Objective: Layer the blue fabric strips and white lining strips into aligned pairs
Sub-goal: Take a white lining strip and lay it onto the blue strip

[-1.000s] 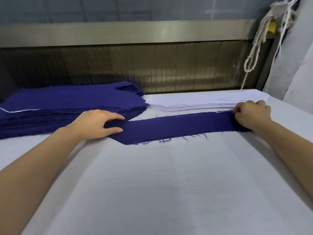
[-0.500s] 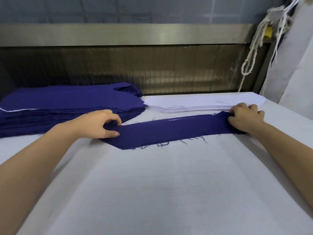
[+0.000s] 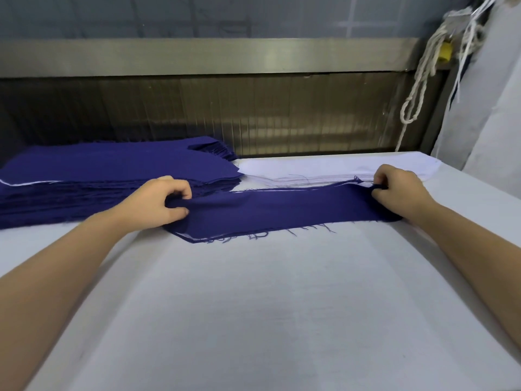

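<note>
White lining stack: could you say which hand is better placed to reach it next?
Probably the right hand: it grips the blue strip beside the white lining stack; the left hand is over by the blue stack.

This looks like a garment workshop. A wide work table [image 3: 282,320] covered with white cloth carries a thick stack of cut blue fabric pieces [image 3: 98,176] and a stack of white lining strips [image 3: 324,167]; a blue fabric strip [image 3: 282,210] has raw, frayed edges. Behind stands a long metal housing [image 3: 197,57].

Arms outstretched, left hand [image 3: 160,201] and right hand [image 3: 400,193] each pinch the blue strip [image 3: 282,210].
</note>
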The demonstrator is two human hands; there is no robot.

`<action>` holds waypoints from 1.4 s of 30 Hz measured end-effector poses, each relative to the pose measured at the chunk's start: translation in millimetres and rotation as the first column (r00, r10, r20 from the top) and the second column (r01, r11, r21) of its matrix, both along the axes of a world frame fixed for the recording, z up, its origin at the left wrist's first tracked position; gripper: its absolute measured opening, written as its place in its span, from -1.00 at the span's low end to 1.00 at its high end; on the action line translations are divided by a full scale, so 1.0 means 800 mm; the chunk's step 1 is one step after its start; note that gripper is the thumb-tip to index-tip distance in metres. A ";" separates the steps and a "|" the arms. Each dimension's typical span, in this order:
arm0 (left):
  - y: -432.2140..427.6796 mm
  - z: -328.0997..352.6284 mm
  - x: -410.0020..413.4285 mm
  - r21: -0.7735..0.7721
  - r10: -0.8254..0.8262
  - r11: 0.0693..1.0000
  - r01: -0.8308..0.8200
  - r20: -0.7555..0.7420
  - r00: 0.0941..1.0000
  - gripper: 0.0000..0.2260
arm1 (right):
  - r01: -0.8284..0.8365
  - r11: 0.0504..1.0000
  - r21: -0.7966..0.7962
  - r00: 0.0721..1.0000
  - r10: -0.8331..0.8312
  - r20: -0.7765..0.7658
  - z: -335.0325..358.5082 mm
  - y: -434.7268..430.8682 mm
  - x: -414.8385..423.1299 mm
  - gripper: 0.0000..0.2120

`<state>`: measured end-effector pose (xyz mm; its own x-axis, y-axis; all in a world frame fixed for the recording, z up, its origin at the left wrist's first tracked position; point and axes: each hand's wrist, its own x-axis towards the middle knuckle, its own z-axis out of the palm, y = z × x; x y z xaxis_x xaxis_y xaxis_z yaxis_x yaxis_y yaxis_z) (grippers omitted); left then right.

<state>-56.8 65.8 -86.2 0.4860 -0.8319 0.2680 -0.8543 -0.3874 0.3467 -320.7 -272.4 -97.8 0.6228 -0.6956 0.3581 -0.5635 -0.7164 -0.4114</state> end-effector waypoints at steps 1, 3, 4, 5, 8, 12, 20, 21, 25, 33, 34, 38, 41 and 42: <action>0.001 -0.001 0.001 -0.049 0.005 0.999 -0.006 -0.038 0.999 -0.76 | -0.010 1.000 0.005 1.000 0.010 0.001 0.001 0.002 0.000 -0.86; 0.003 -0.002 0.002 -0.156 -0.009 0.988 -0.014 -0.147 0.989 -0.75 | -0.025 1.000 -0.007 0.998 0.025 -0.058 0.002 0.004 0.002 -0.73; 0.004 -0.002 0.003 -0.203 -0.014 0.979 -0.025 -0.191 0.982 -0.76 | -0.029 0.999 -0.022 0.994 0.027 -0.103 0.003 0.004 0.003 -0.66; 0.004 -0.001 0.003 -0.244 -0.016 0.969 -0.039 -0.219 0.976 -0.76 | -0.030 0.999 -0.040 0.989 0.024 -0.146 0.002 0.004 0.003 -0.62; 0.003 0.000 0.006 -0.335 0.000 0.939 -0.080 -0.232 0.973 -0.72 | -0.035 0.997 -0.072 0.979 0.020 -0.201 0.001 0.003 0.004 -0.67; 0.003 0.001 0.008 -0.413 0.027 0.900 -0.141 -0.270 0.962 -0.62 | -0.073 0.995 -0.067 0.986 0.062 -0.153 0.000 0.004 0.002 -0.72; 0.002 0.004 0.011 -0.529 -0.041 0.814 -0.242 -0.468 0.883 -0.50 | -0.137 0.991 -0.006 0.989 0.136 -0.051 -0.002 0.000 0.001 -0.80; 0.002 0.004 0.012 -0.525 -0.035 0.818 -0.236 -0.454 0.890 -0.49 | -0.145 0.989 -0.001 0.988 0.145 -0.043 -0.003 -0.001 0.001 -0.78; 0.001 0.002 0.013 -0.538 -0.066 0.818 -0.203 -0.439 0.896 -0.51 | -0.143 0.989 0.024 0.990 0.143 0.015 -0.004 -0.003 0.000 -0.66; 0.000 0.003 0.016 -0.622 0.014 0.713 -0.322 -0.448 0.894 -0.57 | -0.160 0.974 0.158 0.976 0.132 0.173 0.001 -0.001 0.006 -0.92; 0.001 0.004 0.017 -0.633 0.014 0.695 -0.340 -0.461 0.887 -0.57 | -0.175 0.963 0.206 0.970 0.133 0.202 0.002 0.000 0.005 -0.92; 0.004 0.005 0.024 -0.654 0.024 0.641 -0.401 -0.505 0.863 -0.59 | -0.219 0.905 0.365 0.954 0.121 0.273 0.005 0.000 0.005 -0.85; 0.007 0.007 0.030 -0.670 0.044 0.591 -0.450 -0.531 0.847 -0.59 | -0.237 0.852 0.467 0.950 0.103 0.293 0.010 -0.001 0.007 -0.92; 0.008 0.008 0.033 -0.676 0.042 0.575 -0.461 -0.539 0.841 -0.59 | -0.248 0.832 0.496 0.949 0.107 0.295 0.013 -0.001 0.009 -0.93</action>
<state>-30.2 71.9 -80.0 0.8681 -0.2390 0.4351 -0.4424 0.0249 0.8965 -313.6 -273.0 -87.5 0.6946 -0.7073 0.1312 -0.2781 -0.4323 -0.8578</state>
